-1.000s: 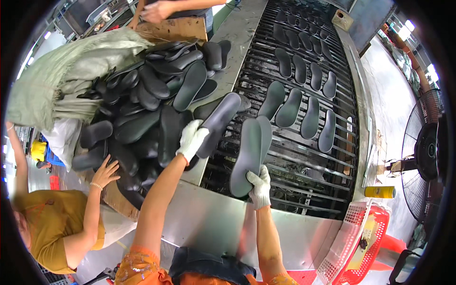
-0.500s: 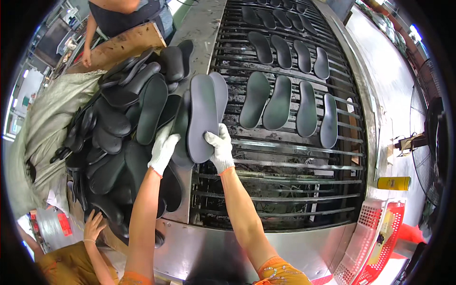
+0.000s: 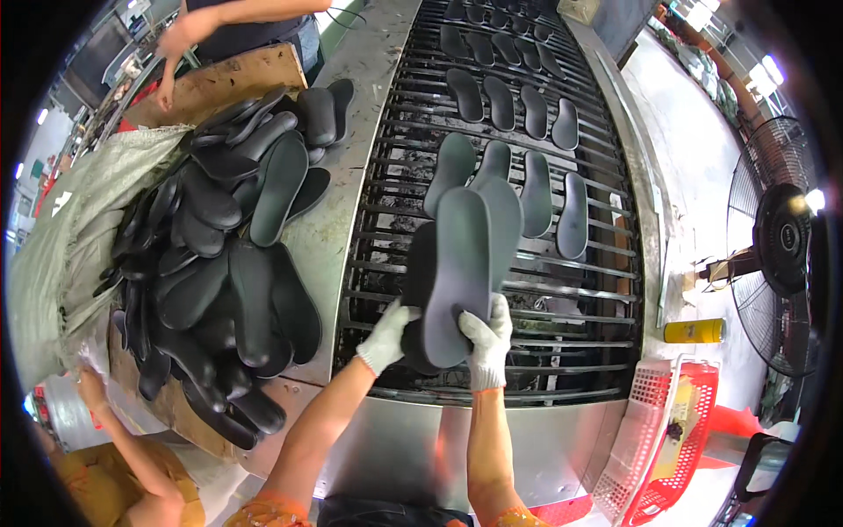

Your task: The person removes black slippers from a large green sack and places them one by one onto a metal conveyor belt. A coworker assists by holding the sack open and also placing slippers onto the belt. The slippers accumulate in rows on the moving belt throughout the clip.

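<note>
White gloves cover both my hands, over the near part of a conveyor of dark metal bars [image 3: 562, 325]. My right hand [image 3: 488, 341] is closed on a few shoe insoles, its thumb pressed on the front grey insole [image 3: 461, 272]. Behind that one, a greenish-black insole [image 3: 507, 220] shows on the right. On the left, a darker insole [image 3: 420, 272] shows at the edge, gripped by my left hand [image 3: 386, 336]; those fingertips are partly hidden. Farther along the bars, insoles [image 3: 536, 193] lie in rows, and the held ones partly cover the nearest row.
A heap of black insoles [image 3: 209, 198] lies left of the conveyor beside pale sacking [image 3: 79, 237]. One co-worker's arm [image 3: 237, 13] reaches in at far left, another's [image 3: 123, 430] at near left. A fan [image 3: 780, 230], yellow can [image 3: 694, 331] and red-and-white baskets [image 3: 641, 430] stand right.
Both my hands have carried the insoles rightward from beside the heap to over the bars. The view has shifted. The near-left co-worker's hand has drawn away from the heap.
</note>
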{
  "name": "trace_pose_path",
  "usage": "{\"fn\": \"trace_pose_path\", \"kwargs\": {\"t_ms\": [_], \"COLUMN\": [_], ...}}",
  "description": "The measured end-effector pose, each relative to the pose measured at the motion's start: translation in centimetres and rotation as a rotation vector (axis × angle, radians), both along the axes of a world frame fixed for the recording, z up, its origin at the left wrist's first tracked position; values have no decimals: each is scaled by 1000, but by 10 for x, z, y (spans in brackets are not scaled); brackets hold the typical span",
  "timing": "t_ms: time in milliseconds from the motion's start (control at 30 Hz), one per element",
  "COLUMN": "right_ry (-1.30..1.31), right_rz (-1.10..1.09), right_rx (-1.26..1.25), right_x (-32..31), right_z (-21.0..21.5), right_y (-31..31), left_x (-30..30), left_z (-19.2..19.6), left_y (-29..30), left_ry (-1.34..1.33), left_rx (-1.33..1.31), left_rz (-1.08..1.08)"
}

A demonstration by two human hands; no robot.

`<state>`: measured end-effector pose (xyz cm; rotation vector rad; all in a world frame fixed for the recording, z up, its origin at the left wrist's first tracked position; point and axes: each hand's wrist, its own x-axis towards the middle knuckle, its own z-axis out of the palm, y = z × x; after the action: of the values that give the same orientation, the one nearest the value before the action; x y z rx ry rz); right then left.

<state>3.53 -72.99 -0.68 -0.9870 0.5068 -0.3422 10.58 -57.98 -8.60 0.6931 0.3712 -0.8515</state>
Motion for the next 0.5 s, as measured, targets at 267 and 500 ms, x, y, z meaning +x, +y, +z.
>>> {"fn": "trace_pose_path", "kwargs": {"t_ms": [267, 500], "right_ry": [171, 157], "right_rz": [139, -19], "right_rx": [-234, 60], "right_x": [-21, -36], "right_z": [-30, -51], "right_y": [-35, -42], "left_x": [-30, -1], "left_z": [-33, -9], "left_y": [-44, 15], "left_ry": [47, -203], "left_rx": [93, 278], "left_rz": [2, 3]}}
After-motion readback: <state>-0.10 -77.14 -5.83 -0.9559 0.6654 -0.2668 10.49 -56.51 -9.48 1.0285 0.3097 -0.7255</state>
